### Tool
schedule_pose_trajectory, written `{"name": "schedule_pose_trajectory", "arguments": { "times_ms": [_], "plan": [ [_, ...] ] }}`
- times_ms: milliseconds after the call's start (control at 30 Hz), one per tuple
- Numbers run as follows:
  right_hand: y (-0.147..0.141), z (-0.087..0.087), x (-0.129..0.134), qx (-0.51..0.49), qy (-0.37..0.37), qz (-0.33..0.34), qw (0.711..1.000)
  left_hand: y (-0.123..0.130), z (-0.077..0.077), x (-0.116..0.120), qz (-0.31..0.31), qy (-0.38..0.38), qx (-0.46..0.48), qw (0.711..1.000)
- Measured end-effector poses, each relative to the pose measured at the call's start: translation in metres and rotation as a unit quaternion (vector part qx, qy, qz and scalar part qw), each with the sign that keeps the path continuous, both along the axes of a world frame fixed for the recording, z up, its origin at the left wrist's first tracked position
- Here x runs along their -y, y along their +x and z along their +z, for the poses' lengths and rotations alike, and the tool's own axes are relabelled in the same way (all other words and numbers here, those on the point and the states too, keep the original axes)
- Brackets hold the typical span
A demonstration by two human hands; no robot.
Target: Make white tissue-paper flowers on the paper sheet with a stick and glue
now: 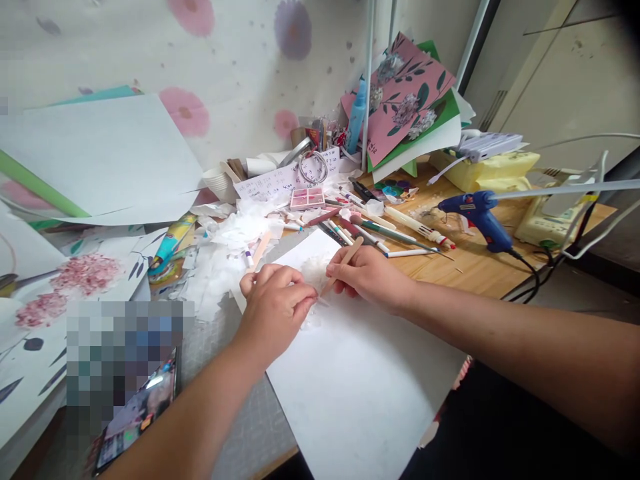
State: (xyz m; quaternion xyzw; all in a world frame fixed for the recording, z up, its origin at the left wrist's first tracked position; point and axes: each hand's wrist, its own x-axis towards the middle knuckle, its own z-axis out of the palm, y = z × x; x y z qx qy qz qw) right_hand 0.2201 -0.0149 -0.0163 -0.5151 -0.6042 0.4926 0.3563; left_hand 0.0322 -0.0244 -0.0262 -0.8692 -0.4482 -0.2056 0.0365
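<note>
A large white paper sheet [365, 393] lies in front of me. Near its far end sits a fluffy cluster of thin white pieces [315, 268], partly covered by my hands. My right hand [367, 277] grips a flat wooden craft stick [356, 248] like a pencil, its lower tip down at the cluster's near edge. Beside it, from the left, my left hand [275, 310] has thumb and fingers pinched together over the sheet. Whatever is between those fingertips is too small to make out. Left of the sheet spreads a loose pile of white tissue-like scraps [215, 273].
A blue glue gun [477, 217] with a cable stands at the right. Pens and brushes [370, 230] litter the table behind my hands. A phone [143, 413] leans at lower left beside a picture with pink flower clusters [87, 273]. A blue bottle [357, 119] stands at the back.
</note>
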Motion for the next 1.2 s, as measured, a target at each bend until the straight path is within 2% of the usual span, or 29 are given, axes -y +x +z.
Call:
{"name": "schedule_pose_trajectory", "arguments": {
  "times_ms": [233,600,733,833,933,1033,1133,1200],
  "plan": [
    [-0.006,-0.002,-0.003,0.022,-0.014,-0.002,1.000,-0.004,0.001,0.000,0.004,-0.038,0.007,0.999],
    [-0.009,-0.003,-0.010,0.009,-0.057,0.042,0.997,-0.005,0.003,0.002,0.031,-0.076,0.039,0.996],
    [-0.008,-0.002,-0.010,-0.020,-0.064,0.024,0.997,-0.008,0.005,0.002,0.044,-0.068,0.060,0.995],
    [-0.006,-0.003,-0.009,-0.037,-0.063,-0.004,0.997,-0.013,0.008,0.001,0.058,-0.048,0.108,0.991],
    [0.000,-0.002,-0.007,-0.028,-0.031,-0.011,0.999,-0.016,0.014,0.005,0.056,-0.015,0.159,0.986],
    [0.013,0.012,-0.010,0.011,0.055,-0.014,0.998,-0.014,0.022,0.020,0.009,0.029,0.177,0.984],
    [0.018,0.032,-0.023,0.081,0.155,0.016,0.985,-0.005,0.027,0.043,-0.124,0.065,0.173,0.975],
    [0.009,0.041,-0.038,0.143,0.187,0.054,0.970,0.001,0.029,0.054,-0.193,0.095,0.171,0.961]
  ]
}}
